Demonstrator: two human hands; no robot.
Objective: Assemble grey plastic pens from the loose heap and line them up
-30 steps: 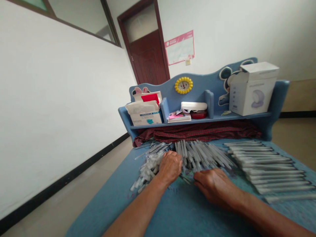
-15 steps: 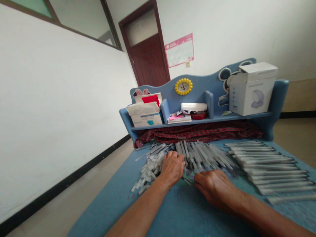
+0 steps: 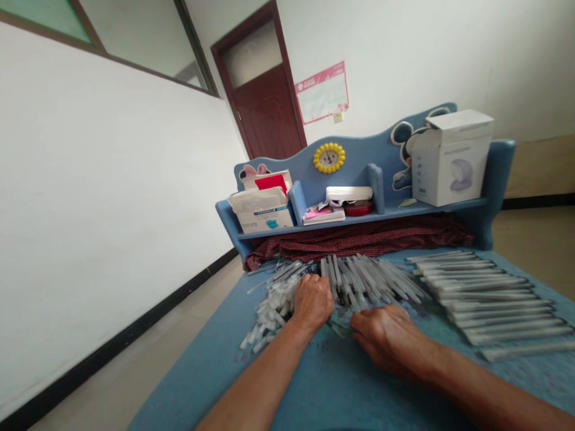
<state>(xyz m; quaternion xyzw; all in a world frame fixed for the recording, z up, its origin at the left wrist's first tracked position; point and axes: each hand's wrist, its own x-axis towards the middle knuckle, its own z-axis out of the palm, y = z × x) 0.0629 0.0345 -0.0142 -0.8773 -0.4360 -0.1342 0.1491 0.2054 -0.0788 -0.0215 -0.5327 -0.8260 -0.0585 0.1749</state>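
My left hand (image 3: 313, 302) rests between a pile of short clear pen caps (image 3: 272, 308) and a bundle of clear pen barrels (image 3: 359, 278). Its fingers are bent and closed downward; what they grip is hidden. Lower and to the right, my right hand (image 3: 386, 335) is closed, with thumb and fingers together at its left end; anything in that pinch is too hidden to name. A few thin dark-tipped sticks (image 3: 336, 326) lie on the blue table (image 3: 350, 383) between the hands. Capped-looking pens (image 3: 489, 293) lie in a row at the right.
Behind the pens stands a blue shelf (image 3: 431, 209) holding a mask box (image 3: 265, 216), papers (image 3: 323, 215), a red round tin (image 3: 359, 208) and a white carton (image 3: 453, 161). Red checked cloth (image 3: 359, 236) lies beneath it. More long clear pieces (image 3: 287, 272) lie behind the caps.
The camera view has shifted slightly. Both hands keep nearly the same places and closed poses beside the pen parts; no piece has visibly moved.
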